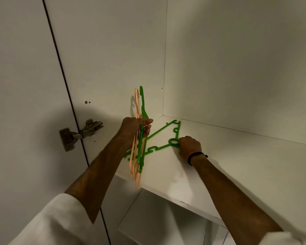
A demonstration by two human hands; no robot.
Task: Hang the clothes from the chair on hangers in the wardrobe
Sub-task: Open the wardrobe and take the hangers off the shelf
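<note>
My left hand (136, 127) grips a bunch of plastic hangers upright by their necks: orange hangers (135, 167) and a green hanger (142, 106), hooks pointing up. Another green hanger (159, 148) lies flat on the white wardrobe shelf (237, 167). My right hand (189, 145), a dark band with an orange edge on its wrist, holds that flat hanger at its ring near the hook. No clothes or chair are in view.
The white wardrobe interior surrounds the shelf, with a back wall and left side panel (113, 68). A metal door hinge (81, 133) sits at the left by the open door. A lower shelf (157, 225) shows beneath.
</note>
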